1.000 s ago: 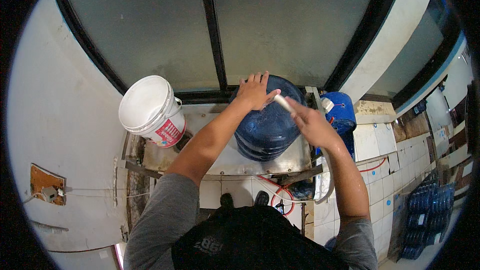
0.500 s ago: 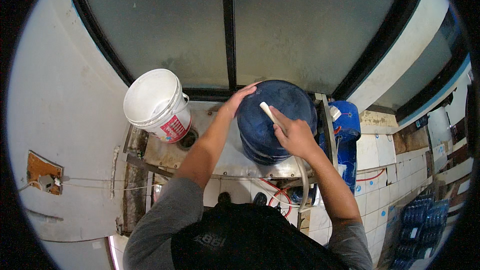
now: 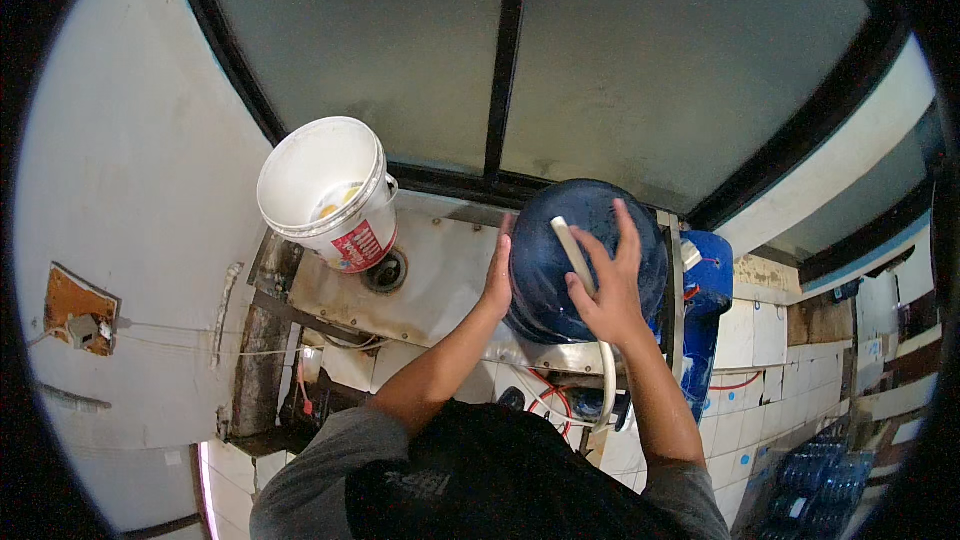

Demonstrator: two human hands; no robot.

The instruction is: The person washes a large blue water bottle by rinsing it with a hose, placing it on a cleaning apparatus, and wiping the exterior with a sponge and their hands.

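Observation:
A large dark blue water jug [image 3: 537, 265] stands on the metal counter [image 3: 450, 260], its rounded top facing me. My left hand [image 3: 498, 278] lies along the jug's left side, fingers stretched out and pointing away from me. Over the jug's right half, my right hand [image 3: 612, 290] holds a whitish hose [image 3: 574, 252] between thumb and palm, with some fingers spread toward the jug. The hose's end points away from me over the jug, and its length bends down past the counter's front edge.
Left of the jug, a white bucket [image 3: 325, 180] with something yellow inside stands beside a round drain hole [image 3: 388, 270]. A blue container [image 3: 706, 275] is at the right. Frosted window panes [image 3: 650, 70] rise behind. Blue bottles [image 3: 815, 475] sit at lower right.
My left hand has slid from the jug's far left rim nearer along its side. My right fingers, wrapped round the hose before, are now partly spread. The view has shifted, showing yellow inside the bucket.

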